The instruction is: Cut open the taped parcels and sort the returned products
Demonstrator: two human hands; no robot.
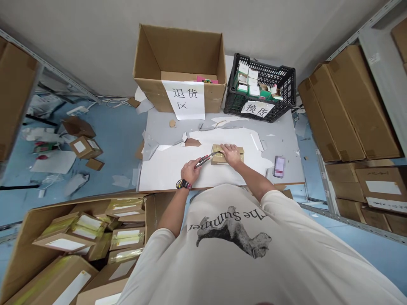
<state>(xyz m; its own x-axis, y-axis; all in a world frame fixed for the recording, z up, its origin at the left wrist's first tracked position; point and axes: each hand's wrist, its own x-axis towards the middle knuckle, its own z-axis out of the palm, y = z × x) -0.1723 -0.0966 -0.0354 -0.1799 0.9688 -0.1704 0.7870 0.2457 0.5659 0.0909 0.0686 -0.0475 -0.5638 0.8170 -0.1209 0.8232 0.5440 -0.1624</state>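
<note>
A small cardboard box (218,159) with yellowish tape lies on the white-covered table (165,171), close to its front edge. My right hand (232,154) grips the box from above at its right half, fingers bent over the top. In my left hand (190,170), closed and left of the box, is a slim cutting tool (203,160) with a red and black handle. Its metal end reaches the top of the box near my right fingertips. Whether the tip has gone into the tape cannot be made out.
At the back stand a large open carton (149,91) with a paper sign and a black crate (230,103) of small boxes. A phone (279,166) lies right. A big carton (23,231) of taped parcels is at lower left. Shelved cartons (365,101) line the right.
</note>
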